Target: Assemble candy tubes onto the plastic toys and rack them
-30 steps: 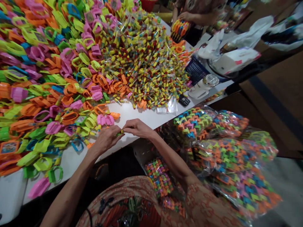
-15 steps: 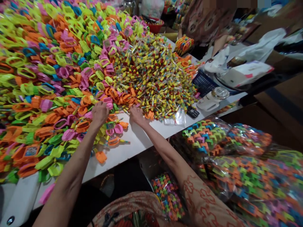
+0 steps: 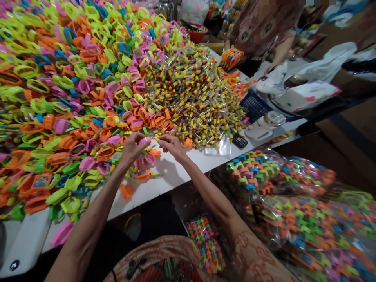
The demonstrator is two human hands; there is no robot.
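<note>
My left hand (image 3: 132,148) is closed on a pink plastic toy watch (image 3: 143,140), raised a little over the white table (image 3: 173,172). Close by on the right, my right hand (image 3: 172,147) pinches a small tube with a yellow end (image 3: 157,138), mostly hidden by the fingers. Loose toy watches in orange, pink, green and blue make a large heap (image 3: 73,90) on the left. Behind my right hand rises a pile of small clear tubes with yellow ends (image 3: 194,94). Under my left hand lie a few watches and tubes, among them an orange watch (image 3: 143,174).
At the right stand a blue basket (image 3: 252,103), a white lidded jar (image 3: 264,125) and a black remote (image 3: 240,141). Clear bags of colourful watches (image 3: 308,211) fill the lower right. Across the table is another person (image 3: 261,31). A white device (image 3: 26,243) lies lower left.
Both hands have lifted from the edges of the heaps and come closer together. A pink toy watch now shows in my left hand, and a yellow tube end at my right fingertips.
</note>
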